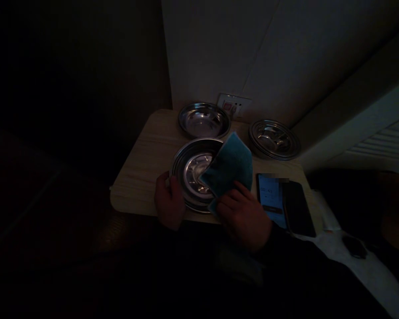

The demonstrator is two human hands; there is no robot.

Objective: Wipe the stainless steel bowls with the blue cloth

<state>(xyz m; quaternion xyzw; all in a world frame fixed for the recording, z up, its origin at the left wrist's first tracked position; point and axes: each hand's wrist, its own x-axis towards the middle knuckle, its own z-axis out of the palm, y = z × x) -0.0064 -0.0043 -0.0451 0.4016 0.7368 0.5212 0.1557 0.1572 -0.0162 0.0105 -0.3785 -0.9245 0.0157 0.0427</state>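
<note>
A shiny metal bowl [194,177] sits at the front of a small wooden table [146,155]. My left hand [169,201] grips the bowl's left rim, thumb and fingers closed on it. In my right hand [242,215] is a teal cloth [232,164], its fingers bunched on the lower part. The cloth spreads upward and covers the right side of the bowl. Whether it presses on the metal is hard to tell in the dim light.
Behind stands another metal bowl [204,122], and a stack of metal bowls [274,139] is at the back right. A lit phone [271,199] lies at the right beside a dark flat object [299,208]. A wall socket [234,105] is behind the table.
</note>
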